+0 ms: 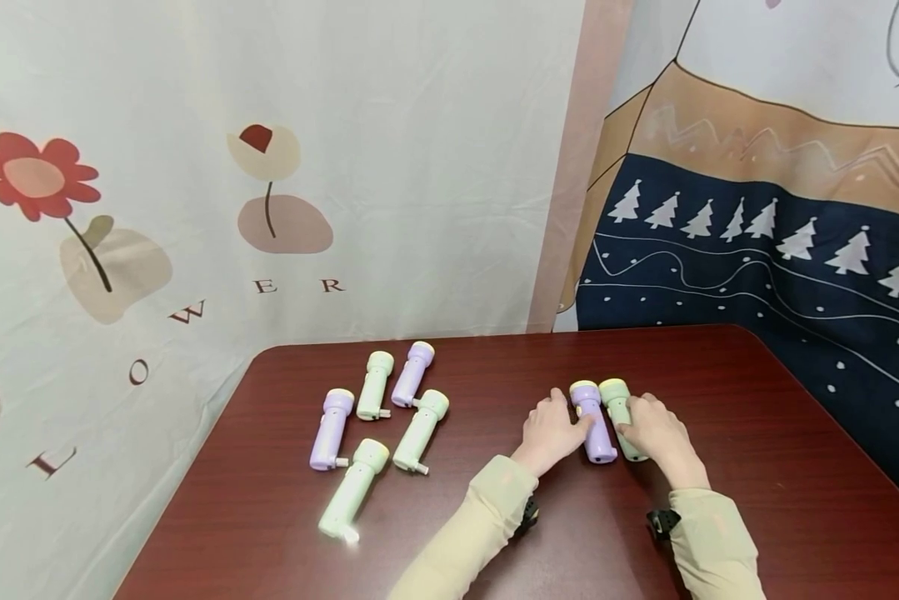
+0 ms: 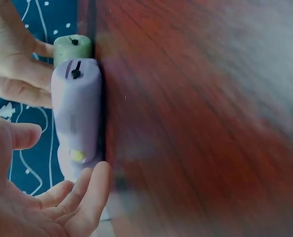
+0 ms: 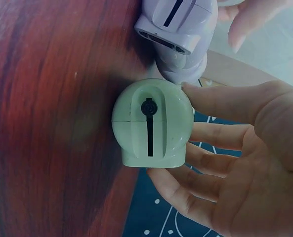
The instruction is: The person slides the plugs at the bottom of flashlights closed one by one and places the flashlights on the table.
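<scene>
Two flashlights lie side by side at the right of the table in the head view: a purple flashlight (image 1: 594, 425) and, touching or nearly touching it, a green flashlight (image 1: 618, 412). My left hand (image 1: 551, 435) is beside the purple one, its fingers extended near the lamp end and the thumb apart from the body in the left wrist view. With thumb and fingers, my right hand (image 1: 659, 433) holds the green one from its right side. The end of the green flashlight (image 3: 152, 126) shows a dark slot with a round black piece.
Several more flashlights lie at the left of the table (image 1: 494, 375), each with a small handle sticking out at its lower end: green flashlights (image 1: 354, 492) and purple flashlights (image 1: 332, 429). Printed curtains (image 1: 434, 167) hang behind and beside the table.
</scene>
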Action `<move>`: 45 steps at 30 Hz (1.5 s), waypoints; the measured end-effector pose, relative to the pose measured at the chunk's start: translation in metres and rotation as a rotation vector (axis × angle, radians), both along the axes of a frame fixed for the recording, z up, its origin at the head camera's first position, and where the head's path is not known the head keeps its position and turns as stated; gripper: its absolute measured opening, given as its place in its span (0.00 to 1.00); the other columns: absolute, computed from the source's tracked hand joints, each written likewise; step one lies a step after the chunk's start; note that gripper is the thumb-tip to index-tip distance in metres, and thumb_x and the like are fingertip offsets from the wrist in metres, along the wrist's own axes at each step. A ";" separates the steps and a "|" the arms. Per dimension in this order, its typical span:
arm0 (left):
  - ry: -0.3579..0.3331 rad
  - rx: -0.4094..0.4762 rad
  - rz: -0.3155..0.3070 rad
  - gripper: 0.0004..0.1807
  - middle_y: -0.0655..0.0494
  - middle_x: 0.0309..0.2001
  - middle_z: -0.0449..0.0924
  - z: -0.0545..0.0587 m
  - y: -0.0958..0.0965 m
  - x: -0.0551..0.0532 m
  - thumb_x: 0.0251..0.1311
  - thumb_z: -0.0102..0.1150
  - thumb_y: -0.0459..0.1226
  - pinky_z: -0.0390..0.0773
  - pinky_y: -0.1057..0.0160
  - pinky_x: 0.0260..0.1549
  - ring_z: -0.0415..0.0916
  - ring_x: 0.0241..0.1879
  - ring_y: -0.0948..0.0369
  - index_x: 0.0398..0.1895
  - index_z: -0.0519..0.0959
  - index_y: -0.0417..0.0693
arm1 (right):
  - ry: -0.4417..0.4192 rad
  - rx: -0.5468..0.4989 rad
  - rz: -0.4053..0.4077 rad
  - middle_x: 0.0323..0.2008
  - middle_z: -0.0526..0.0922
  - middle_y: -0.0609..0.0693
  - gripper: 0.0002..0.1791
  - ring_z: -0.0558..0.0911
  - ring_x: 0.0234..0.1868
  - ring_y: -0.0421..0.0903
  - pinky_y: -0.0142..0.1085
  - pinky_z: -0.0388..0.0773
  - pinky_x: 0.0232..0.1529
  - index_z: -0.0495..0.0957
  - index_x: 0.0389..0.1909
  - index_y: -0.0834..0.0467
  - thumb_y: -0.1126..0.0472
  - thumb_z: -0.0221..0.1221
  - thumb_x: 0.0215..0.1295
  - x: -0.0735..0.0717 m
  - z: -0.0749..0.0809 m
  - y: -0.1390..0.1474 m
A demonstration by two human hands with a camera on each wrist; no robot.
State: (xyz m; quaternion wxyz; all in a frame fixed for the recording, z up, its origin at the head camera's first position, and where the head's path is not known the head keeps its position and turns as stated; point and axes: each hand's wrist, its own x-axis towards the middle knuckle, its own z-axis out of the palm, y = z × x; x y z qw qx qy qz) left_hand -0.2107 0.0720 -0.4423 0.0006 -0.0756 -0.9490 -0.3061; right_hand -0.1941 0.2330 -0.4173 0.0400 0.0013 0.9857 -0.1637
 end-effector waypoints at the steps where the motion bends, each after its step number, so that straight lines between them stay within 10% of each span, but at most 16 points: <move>1: 0.003 0.007 0.001 0.26 0.48 0.38 0.82 0.000 -0.003 0.001 0.54 0.59 0.55 0.77 0.55 0.31 0.82 0.36 0.49 0.45 0.72 0.44 | -0.002 0.000 0.000 0.41 0.75 0.68 0.21 0.79 0.34 0.61 0.54 0.75 0.32 0.73 0.48 0.72 0.61 0.61 0.58 0.000 0.000 0.000; 12: 0.092 0.011 0.010 0.20 0.48 0.39 0.82 0.011 -0.056 0.010 0.57 0.60 0.48 0.77 0.53 0.31 0.82 0.36 0.46 0.45 0.75 0.44 | -0.009 -0.012 -0.004 0.41 0.75 0.69 0.23 0.78 0.35 0.60 0.54 0.75 0.32 0.72 0.50 0.73 0.61 0.61 0.58 -0.001 0.000 0.000; 45: 0.172 -0.019 0.313 0.25 0.37 0.40 0.77 0.026 -0.186 0.015 0.47 0.65 0.37 0.76 0.43 0.35 0.77 0.40 0.38 0.48 0.72 0.35 | -0.008 -0.052 -0.002 0.44 0.74 0.70 0.26 0.77 0.36 0.58 0.53 0.76 0.34 0.70 0.54 0.75 0.61 0.60 0.59 0.002 0.001 0.002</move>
